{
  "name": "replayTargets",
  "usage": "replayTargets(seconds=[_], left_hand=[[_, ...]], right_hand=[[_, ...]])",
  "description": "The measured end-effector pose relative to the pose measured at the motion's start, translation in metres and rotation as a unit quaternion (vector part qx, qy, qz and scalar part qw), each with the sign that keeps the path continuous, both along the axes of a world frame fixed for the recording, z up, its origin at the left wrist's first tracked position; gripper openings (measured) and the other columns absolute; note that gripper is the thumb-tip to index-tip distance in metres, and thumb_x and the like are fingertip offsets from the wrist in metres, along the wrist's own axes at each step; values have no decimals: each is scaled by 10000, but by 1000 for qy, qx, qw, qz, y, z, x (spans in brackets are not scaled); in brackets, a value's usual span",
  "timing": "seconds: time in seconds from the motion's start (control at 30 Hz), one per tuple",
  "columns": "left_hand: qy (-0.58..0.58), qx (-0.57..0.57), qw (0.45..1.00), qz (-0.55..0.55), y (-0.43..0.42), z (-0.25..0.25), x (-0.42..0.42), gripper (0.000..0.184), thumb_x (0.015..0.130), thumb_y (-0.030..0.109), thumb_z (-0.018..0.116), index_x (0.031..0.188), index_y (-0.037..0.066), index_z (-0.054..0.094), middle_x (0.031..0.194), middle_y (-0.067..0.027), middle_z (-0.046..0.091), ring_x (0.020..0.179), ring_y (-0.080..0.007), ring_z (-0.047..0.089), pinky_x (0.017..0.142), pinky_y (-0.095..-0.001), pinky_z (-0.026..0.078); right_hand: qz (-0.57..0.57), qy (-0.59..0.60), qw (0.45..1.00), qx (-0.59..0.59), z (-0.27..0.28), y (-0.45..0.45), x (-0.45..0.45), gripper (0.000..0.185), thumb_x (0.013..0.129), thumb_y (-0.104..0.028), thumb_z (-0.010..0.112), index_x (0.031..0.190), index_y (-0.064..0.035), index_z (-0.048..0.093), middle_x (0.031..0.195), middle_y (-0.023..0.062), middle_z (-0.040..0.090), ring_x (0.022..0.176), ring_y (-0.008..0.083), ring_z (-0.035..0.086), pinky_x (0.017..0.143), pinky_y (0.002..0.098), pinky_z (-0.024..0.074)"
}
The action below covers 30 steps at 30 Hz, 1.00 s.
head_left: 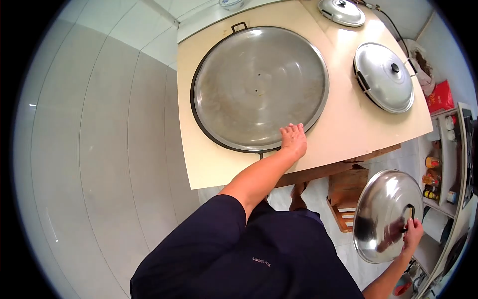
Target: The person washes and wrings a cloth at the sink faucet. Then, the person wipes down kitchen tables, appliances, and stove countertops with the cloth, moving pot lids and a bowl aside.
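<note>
My left hand (295, 141) rests on the near right rim of a very wide round metal pan (249, 99), its fingers slightly apart over the edge. This pan has a dark rim, black loop handles and two small dark spots near its middle; I cannot tell whether a flat cover lies in it. Off the counter's right side, my right hand (412, 234) grips the black handle of a large shiny pot lid (381, 214). The lid hangs tilted, well apart from the pan.
The cream counter (343, 134) carries a lidded pan (386, 77) at the right and another metal lid (342, 11) farther back. A wooden stool (343, 199) stands below. Shelves (443, 169) with jars line the right side, near a red bag (439, 97). Tiled wall (99, 124) rises left.
</note>
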<state>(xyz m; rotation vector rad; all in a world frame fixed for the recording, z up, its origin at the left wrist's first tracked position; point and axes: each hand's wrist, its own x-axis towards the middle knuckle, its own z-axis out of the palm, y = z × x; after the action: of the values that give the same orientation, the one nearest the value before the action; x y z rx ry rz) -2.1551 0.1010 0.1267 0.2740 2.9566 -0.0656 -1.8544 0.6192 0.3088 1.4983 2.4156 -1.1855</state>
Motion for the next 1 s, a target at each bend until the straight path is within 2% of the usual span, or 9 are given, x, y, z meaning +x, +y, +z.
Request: replayTargets(seconds=[0.17,0.27,0.47,0.67,0.77,0.87,0.9,0.93,1.0], left_hand=[[63,55,994,-75,-19,-13,-9,198,963,177,580,1094,86,698,979,-116,741,945,-290,732,971,-528,484],[27,70,993,-90,-22,3,-12,175,954,129,581,986,115,752,966,-103,758,939,-265,748,851,-478,509],[48,76,990,-112,-28,14,-7,139,862,121,635,895,128,770,916,-99,759,873,-268,764,745,-435,540],[66,112,982,-134,-34,33,-2,104,840,150,643,877,104,729,873,-109,737,770,-305,745,671,-457,562],[118,141,971,-151,-37,77,-1,76,836,162,664,865,107,707,848,-98,720,740,-299,725,658,-449,560],[195,182,953,-146,-52,146,-1,70,836,169,672,867,113,702,831,-80,704,720,-286,707,648,-438,557],[224,196,943,-147,-60,173,-2,82,848,160,670,900,116,716,836,-77,704,727,-290,707,648,-439,558],[251,209,933,-151,-70,202,-3,101,859,151,668,932,118,730,842,-75,703,733,-295,708,647,-440,559],[305,230,918,-108,-91,255,-9,137,878,148,691,997,125,754,874,-80,716,760,-316,709,672,-451,571]], right_hand=[[22,10,999,23,-29,33,16,146,1021,-158,706,984,-17,699,747,-9,606,685,83,539,639,265,413],[61,1,997,54,-31,37,12,155,1017,-154,713,1003,0,703,768,-7,617,697,89,550,648,270,426],[54,28,996,65,-24,20,0,173,1019,-167,705,977,0,721,767,-2,638,714,93,567,684,275,450],[16,22,999,29,-6,-1,-12,202,1016,-213,722,996,-12,712,748,-9,635,597,84,528,527,276,392],[-4,61,998,13,-12,-6,-12,190,1016,-210,718,976,-24,707,737,-15,628,545,78,493,466,277,339],[-11,64,998,9,-12,-11,-13,188,1017,-209,715,959,-30,703,734,-16,624,556,75,488,484,274,341],[4,69,997,25,-26,0,-7,188,1014,-210,720,962,-30,702,740,-11,625,595,83,507,530,278,374],[-12,49,999,2,-8,-15,-13,189,1010,-206,721,967,-22,708,752,-8,627,662,90,539,605,283,418],[11,74,997,24,-22,-7,-5,192,1007,-203,724,967,-16,714,761,-9,627,703,93,556,651,283,436]])
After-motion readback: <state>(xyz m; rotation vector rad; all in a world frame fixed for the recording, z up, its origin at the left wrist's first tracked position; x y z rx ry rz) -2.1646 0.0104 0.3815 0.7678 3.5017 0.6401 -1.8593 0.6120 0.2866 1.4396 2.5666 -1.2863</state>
